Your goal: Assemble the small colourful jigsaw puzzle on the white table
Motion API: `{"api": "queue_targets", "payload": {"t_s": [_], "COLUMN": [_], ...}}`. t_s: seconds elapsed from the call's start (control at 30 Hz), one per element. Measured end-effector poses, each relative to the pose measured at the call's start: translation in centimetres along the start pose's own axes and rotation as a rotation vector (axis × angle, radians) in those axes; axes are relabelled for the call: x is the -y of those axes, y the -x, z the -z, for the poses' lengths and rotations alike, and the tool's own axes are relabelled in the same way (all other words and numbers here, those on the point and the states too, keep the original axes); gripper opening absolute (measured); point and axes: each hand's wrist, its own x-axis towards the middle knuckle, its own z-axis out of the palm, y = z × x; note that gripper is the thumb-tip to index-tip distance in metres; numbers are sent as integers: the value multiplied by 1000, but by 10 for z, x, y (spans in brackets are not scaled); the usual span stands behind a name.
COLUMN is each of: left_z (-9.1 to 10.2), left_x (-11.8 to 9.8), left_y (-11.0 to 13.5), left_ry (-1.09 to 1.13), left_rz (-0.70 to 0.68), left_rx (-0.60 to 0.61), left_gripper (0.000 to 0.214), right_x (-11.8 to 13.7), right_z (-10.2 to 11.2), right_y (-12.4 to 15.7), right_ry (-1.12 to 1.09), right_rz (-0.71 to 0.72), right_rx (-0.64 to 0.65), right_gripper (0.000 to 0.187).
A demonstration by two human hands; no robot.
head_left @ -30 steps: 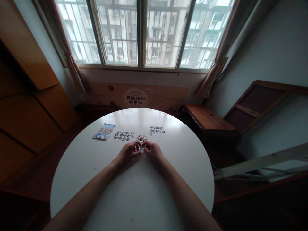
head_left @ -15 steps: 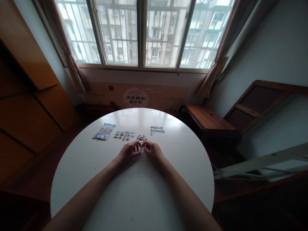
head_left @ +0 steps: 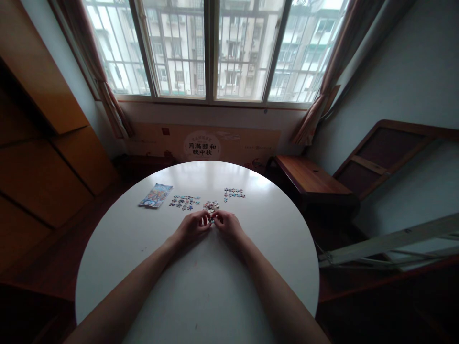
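My left hand and my right hand meet at the middle of the white round table, fingertips closed on small jigsaw pieces between them. The fingers partly hide those pieces, so how they fit together cannot be made out. Just beyond my fingertips lies a loose heap of jigsaw pieces. To its left, several pieces are spread out in rows. On the heap's right, more pieces form two short rows with a single one below.
A colourful picture sheet lies at the table's far left. Past the right edge stands a low wooden bench. Orange cabinets line the left wall, and a barred window fills the far side.
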Motion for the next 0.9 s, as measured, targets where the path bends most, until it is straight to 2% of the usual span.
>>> {"api": "queue_targets", "payload": {"t_s": [0.9], "left_z": [2], "left_x": [-3], "left_y": [-1], "left_ry": [16], "left_rz": [-2], "left_rx": [2], "left_gripper": [11], "right_x": [4], "right_z": [4], "right_y": [1], "right_ry": [1], "right_rz": [-16], "right_rx": [11], "right_gripper": [19]}}
